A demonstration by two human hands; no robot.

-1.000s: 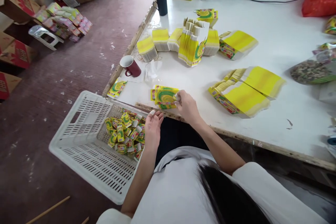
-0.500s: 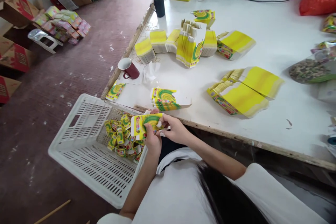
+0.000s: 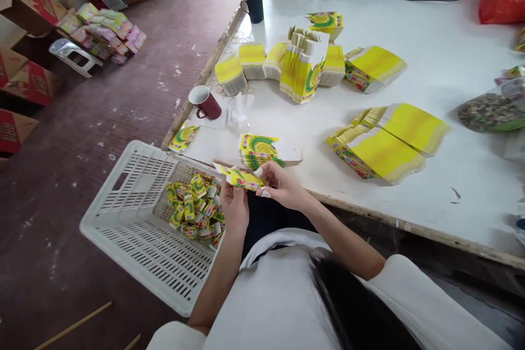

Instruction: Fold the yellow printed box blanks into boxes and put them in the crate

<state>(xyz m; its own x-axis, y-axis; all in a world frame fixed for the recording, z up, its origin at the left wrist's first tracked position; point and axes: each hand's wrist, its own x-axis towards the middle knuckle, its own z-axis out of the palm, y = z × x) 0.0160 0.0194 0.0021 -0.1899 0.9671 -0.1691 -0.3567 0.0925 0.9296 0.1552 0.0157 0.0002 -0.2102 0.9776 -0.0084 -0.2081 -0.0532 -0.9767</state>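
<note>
A yellow-and-green printed carton (image 3: pixel 245 179) is held between both hands above the table's front edge. My left hand (image 3: pixel 234 203) grips its left end, thumb on the near side. At the right end, my right hand (image 3: pixel 283 186) pinches the carton between thumb and fingers. Just behind it on the table lies a stack of flat printed cartons (image 3: pixel 259 149). Below and to the left, a white plastic basket (image 3: pixel 123 229) holds many small yellow cartons (image 3: pixel 191 205). One flat carton (image 3: pixel 184 136) lies at the table's left corner.
On the white table (image 3: pixel 287 120) stand a maroon mug (image 3: pixel 210 105) and a dark mug (image 3: pixel 255 5). Farther back are bundles of yellow cartons (image 3: pixel 303 68), with larger stacks (image 3: pixel 381 147) at right. A plastic jar (image 3: pixel 484 112) lies beyond them. Cardboard boxes (image 3: pixel 33 79) sit on the floor.
The carton has turned from showing its broad front to lying nearly edge-on. My right hand has shifted slightly right and up, still pinching its right end; the left keeps its hold.
</note>
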